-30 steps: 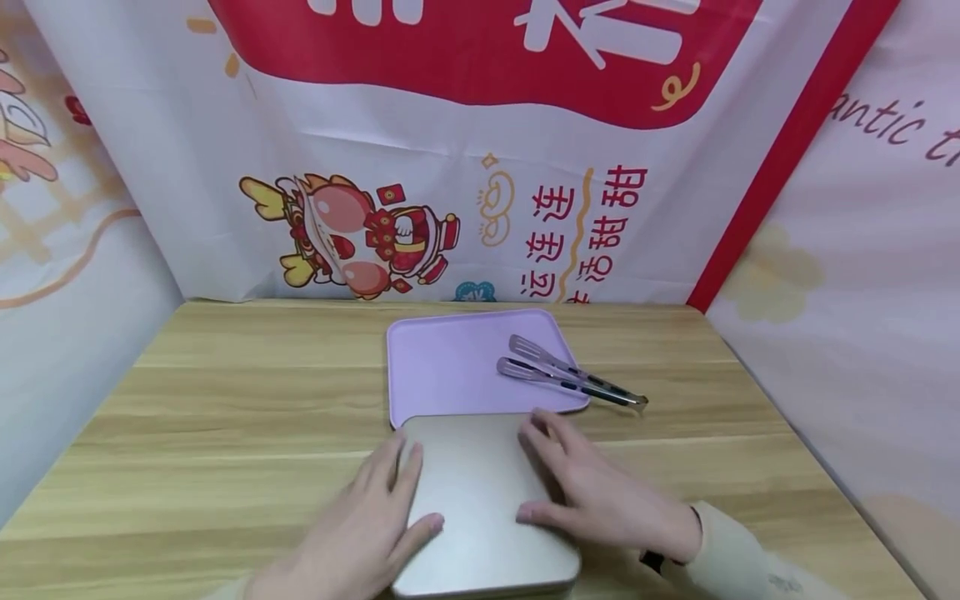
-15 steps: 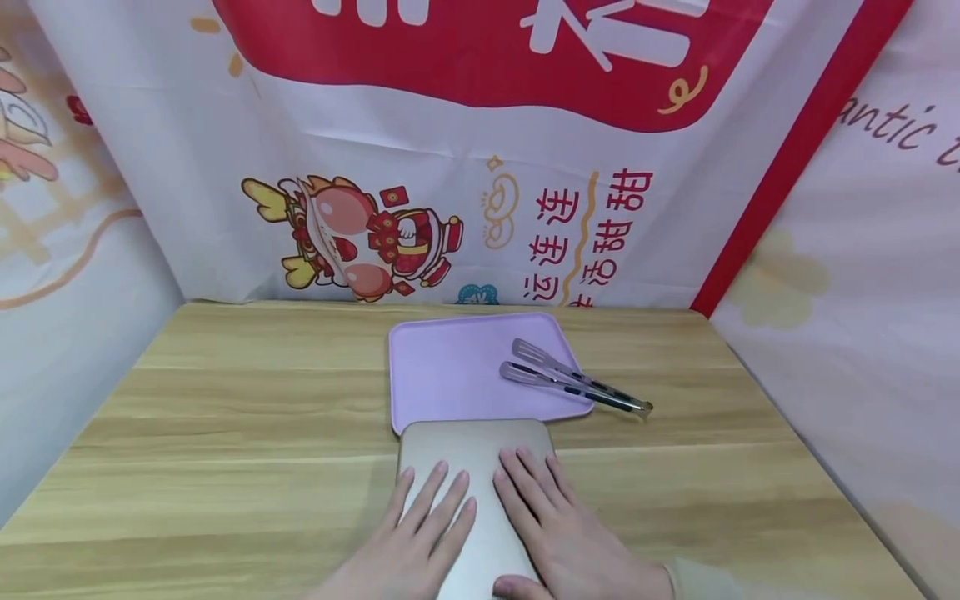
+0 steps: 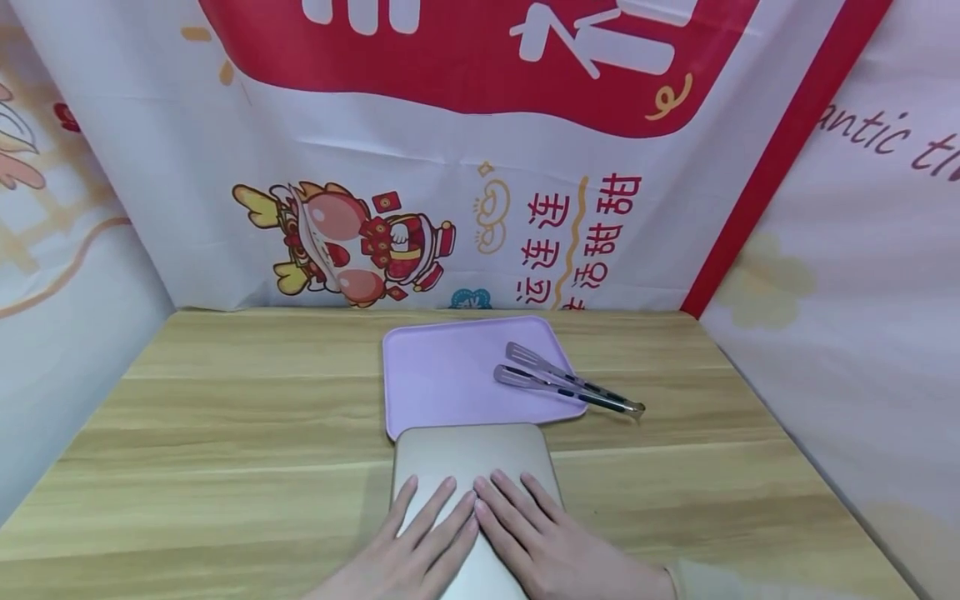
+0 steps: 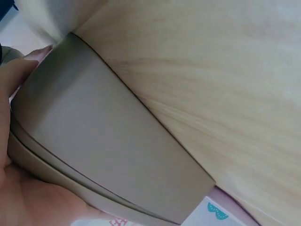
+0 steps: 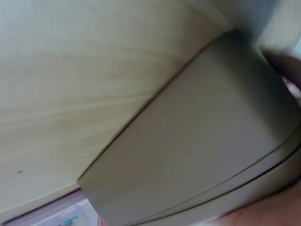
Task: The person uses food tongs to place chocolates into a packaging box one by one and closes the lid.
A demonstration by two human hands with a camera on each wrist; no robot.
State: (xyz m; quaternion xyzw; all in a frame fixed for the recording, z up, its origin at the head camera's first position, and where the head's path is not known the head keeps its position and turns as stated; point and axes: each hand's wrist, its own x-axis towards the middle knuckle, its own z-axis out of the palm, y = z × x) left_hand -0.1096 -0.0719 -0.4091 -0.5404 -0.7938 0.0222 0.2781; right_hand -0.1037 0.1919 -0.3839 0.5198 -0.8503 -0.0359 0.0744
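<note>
A pale gold, flat-topped tin box [image 3: 472,450] with rounded corners lies at the front middle of the table, its near end cut off by the frame. My left hand [image 3: 411,550] rests on the lid with straight, slightly spread fingers. On the lid's right half lies my right hand [image 3: 561,550], also straight-fingered, its fingertips close to the left hand's at the middle. The left wrist view has the box's side [image 4: 108,127], where a lid seam runs along the wall. A matching seam crosses the box's other side [image 5: 188,132] in the right wrist view. Both thumbs are hidden in the head view.
A lilac tray [image 3: 442,375] lies just beyond the box. Metal tongs [image 3: 573,390] with black handles rest across its right part, their handle end over the table. Printed cloth [image 3: 420,142] hangs behind the wooden table [image 3: 240,433].
Both hands have gone from the box's side edges onto the top of its lid. In the last half second their fingertips have come together at the middle. The tray and tongs stay put.
</note>
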